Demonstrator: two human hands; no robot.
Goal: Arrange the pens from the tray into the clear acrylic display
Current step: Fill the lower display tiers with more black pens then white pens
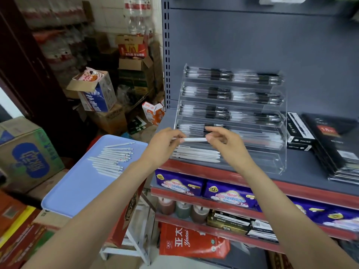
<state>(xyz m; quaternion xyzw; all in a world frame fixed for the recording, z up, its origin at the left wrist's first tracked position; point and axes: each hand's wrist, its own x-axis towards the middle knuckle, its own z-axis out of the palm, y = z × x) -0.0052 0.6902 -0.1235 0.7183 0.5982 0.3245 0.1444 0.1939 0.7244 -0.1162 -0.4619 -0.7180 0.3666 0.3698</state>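
Observation:
A white pen [194, 140] is held level between both hands, just in front of the clear acrylic display [279, 136] on the grey shelf. My left hand [164, 142] pinches its left end and my right hand [223, 141] pinches its right end. The display's upper tiers hold black pens [219, 93]. Its lowest tier holds a few white pens [198, 155] at the left. A light blue tray [77, 187] at the lower left carries several more white pens [111, 160] in a row.
Black pen boxes [300, 133] and dark notebooks [336, 148] lie right of the display. The shelf has a red front edge [291, 187], with purple packets below it. Cardboard boxes [25, 150] crowd the floor at the left, beside the tray.

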